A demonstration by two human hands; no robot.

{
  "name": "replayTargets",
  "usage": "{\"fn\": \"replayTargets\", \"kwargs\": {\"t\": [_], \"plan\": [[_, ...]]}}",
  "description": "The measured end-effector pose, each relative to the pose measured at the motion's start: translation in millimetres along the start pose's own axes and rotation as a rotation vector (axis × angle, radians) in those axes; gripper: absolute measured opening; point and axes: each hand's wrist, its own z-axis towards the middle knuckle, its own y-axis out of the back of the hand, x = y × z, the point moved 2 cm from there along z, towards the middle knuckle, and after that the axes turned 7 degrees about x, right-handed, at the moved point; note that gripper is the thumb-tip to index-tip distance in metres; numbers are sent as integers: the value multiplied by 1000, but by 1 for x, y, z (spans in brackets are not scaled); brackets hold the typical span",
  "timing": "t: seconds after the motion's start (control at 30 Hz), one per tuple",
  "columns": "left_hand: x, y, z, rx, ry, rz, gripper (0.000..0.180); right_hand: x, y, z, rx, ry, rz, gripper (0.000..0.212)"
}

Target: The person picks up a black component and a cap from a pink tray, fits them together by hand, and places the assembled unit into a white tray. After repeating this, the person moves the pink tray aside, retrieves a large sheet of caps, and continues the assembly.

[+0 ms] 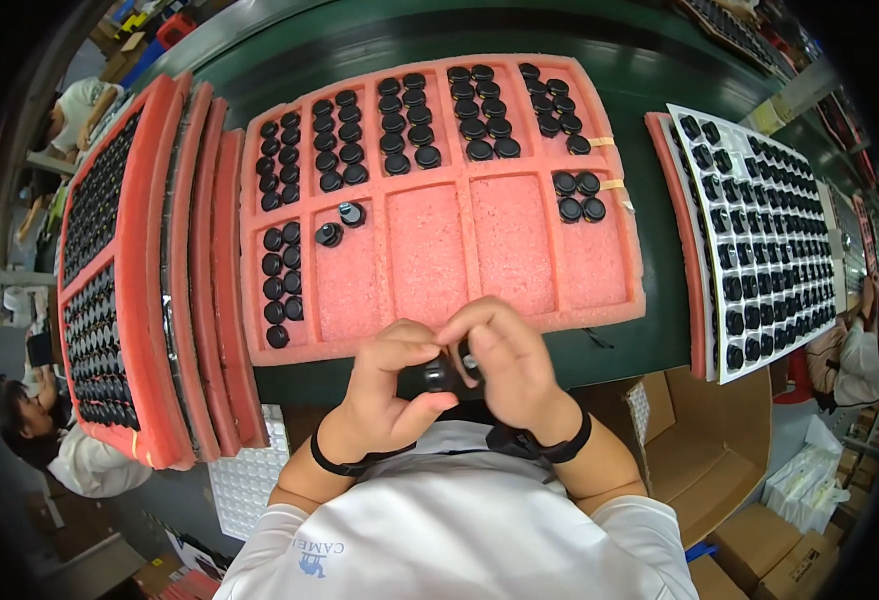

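Black and shiny, at lower centre of the frame: small part (437, 376) pinched in the left hand (389, 385), nearer to that one, with the right hand (504, 355) curled just beside; gripping or merely touching, cannot tell. Held just below the near edge of the pink foam tray (509, 240); up and to the left from there, two loose black pieces (351, 214) in a compartment. Long axis hard to make out, partly hidden behind fingers. Bent toward the right rim, white tray (699, 205).

Rough pink foam tray (429, 260), glossy black plastic parts (420, 135).
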Motion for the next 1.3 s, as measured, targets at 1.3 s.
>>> {"fn": "replayTargets", "kwargs": {"t": [1.3], "plan": [[-1,11,-4,-3,-12,92,46,-10,-12,14,54,133,-60,19]]}}
